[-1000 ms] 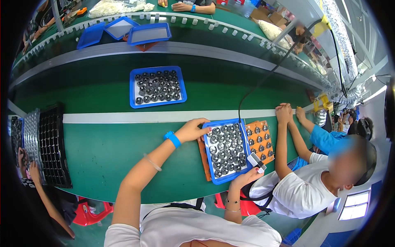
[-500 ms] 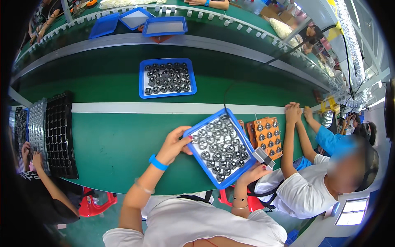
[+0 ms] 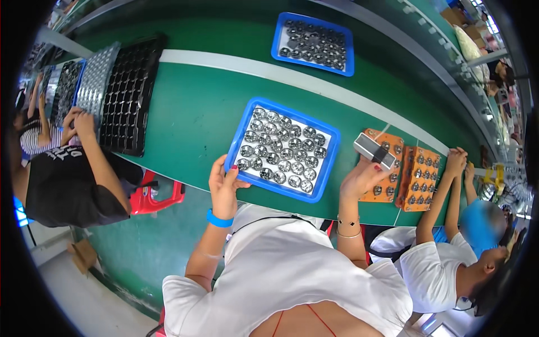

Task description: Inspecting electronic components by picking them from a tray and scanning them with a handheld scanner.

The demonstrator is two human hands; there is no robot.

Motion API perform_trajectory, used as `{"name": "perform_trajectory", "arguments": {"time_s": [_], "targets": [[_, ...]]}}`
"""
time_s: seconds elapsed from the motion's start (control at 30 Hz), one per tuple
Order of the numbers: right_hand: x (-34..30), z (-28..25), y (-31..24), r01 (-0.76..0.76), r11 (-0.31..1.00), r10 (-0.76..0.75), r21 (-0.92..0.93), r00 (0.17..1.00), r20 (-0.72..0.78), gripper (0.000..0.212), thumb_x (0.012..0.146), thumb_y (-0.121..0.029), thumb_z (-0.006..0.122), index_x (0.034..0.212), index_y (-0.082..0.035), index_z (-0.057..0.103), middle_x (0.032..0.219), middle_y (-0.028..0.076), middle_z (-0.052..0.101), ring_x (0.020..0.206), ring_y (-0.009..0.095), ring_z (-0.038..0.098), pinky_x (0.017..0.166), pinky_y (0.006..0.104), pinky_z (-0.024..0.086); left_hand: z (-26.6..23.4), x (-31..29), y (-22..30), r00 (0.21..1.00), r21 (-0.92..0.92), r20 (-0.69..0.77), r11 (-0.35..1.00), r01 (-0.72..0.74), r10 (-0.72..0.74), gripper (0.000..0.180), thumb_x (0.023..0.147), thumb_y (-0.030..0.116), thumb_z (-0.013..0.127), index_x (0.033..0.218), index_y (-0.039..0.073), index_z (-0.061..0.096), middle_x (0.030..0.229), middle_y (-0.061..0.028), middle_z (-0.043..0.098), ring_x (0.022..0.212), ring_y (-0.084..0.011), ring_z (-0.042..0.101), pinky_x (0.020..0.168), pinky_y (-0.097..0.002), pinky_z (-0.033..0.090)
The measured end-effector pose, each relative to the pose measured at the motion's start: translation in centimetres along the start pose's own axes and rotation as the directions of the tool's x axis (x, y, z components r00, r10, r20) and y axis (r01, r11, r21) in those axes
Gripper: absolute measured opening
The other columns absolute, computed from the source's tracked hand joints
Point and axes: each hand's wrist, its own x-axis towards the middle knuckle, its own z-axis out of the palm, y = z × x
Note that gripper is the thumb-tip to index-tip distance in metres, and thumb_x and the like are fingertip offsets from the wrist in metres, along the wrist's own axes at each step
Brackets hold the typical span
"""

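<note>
A blue tray (image 3: 327, 174) with a white bottom lies at the front of the green bench, holding several shiny round metal parts (image 3: 275, 145). My left hand (image 3: 224, 181) grips its near left corner, thumb over the rim. To the right of the tray, my right hand (image 3: 359, 182) is closed around a silver-white rectangular block (image 3: 373, 150) with a black band. That block is over an orange plate (image 3: 370, 194) set with round metal parts, partly covering it. Another orange plate (image 3: 418, 182), apparently stacked on others, stands just right of it.
A second blue tray (image 3: 349, 56) of round parts sits beyond the white strip (image 3: 236, 66). Black (image 3: 128, 101) and clear compartment trays (image 3: 98, 78) lie at the left beside a co-worker in black (image 3: 67, 185). Another person's forearms (image 3: 443, 194) rest on the bench at the right.
The blue tray, tilted and held up in both hands before, now lies on the bench. My right hand has left it and moved right with the block, over the orange plate. The view has turned.
</note>
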Motion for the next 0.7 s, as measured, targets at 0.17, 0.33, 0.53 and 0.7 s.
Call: {"name": "perform_trajectory", "arguments": {"time_s": [0.17, 0.33, 0.53, 0.7], "targets": [[-1.3, 0.5, 1.0, -0.226, 0.974, 0.222, 0.003, 0.957, 0.185, 0.052, 0.100, -0.029, 0.044, 0.142, -0.014, 0.017, 0.138, 0.016, 0.036, 0.125, 0.031, 0.044, 0.108, 0.0493, 0.032, -1.6, -3.1, -1.0, 0.992, 0.129, -0.122, 0.992, -0.005, 0.021, 0.030, 0.093, 0.008, 0.055, 0.121, 0.004, 0.046, 0.098, -0.0046, 0.058, 0.065, -0.0080, 0.058, 0.056, -0.0206, 0.054], [-2.2, 0.2, 1.5, -0.308, 0.950, 0.313, -0.056, 0.936, 0.162, 0.047, 0.100, -0.033, 0.043, 0.139, -0.010, 0.027, 0.123, 0.006, 0.043, 0.111, 0.016, 0.047, 0.097, 0.0320, 0.040, -4.8, -3.7, -0.9, 0.960, 0.646, 0.059, 0.722, -0.247, 0.275, 0.026, 0.089, 0.006, 0.060, 0.115, 0.006, 0.056, 0.113, -0.0048, 0.047, 0.077, -0.0056, 0.051, 0.057, -0.0198, 0.042], [-2.4, -0.1, 1.6, -0.353, 0.934, 0.358, -0.063, 0.927, 0.115, 0.047, 0.102, -0.028, 0.039, 0.142, -0.010, 0.023, 0.123, 0.006, 0.044, 0.109, 0.015, 0.048, 0.095, 0.0306, 0.040, -3.2, 1.4, 2.8, 0.870, 0.820, 0.222, 0.399, -0.411, 0.439, 0.029, 0.088, 0.004, 0.059, 0.117, 0.004, 0.059, 0.106, -0.0054, 0.051, 0.081, -0.0109, 0.052, 0.071, -0.0237, 0.044], [-2.8, -0.8, 0.6, -0.329, 0.943, 0.333, -0.058, 0.937, 0.105, 0.044, 0.102, -0.024, 0.041, 0.139, -0.008, 0.026, 0.132, 0.013, 0.041, 0.118, 0.023, 0.046, 0.102, 0.0409, 0.037, -0.3, 6.8, 5.0, 0.858, 0.740, 0.378, 0.443, -0.506, 0.348, 0.021, 0.089, 0.007, 0.059, 0.109, 0.005, 0.064, 0.103, -0.0068, 0.059, 0.086, -0.0137, 0.058, 0.071, -0.0263, 0.047]]}}
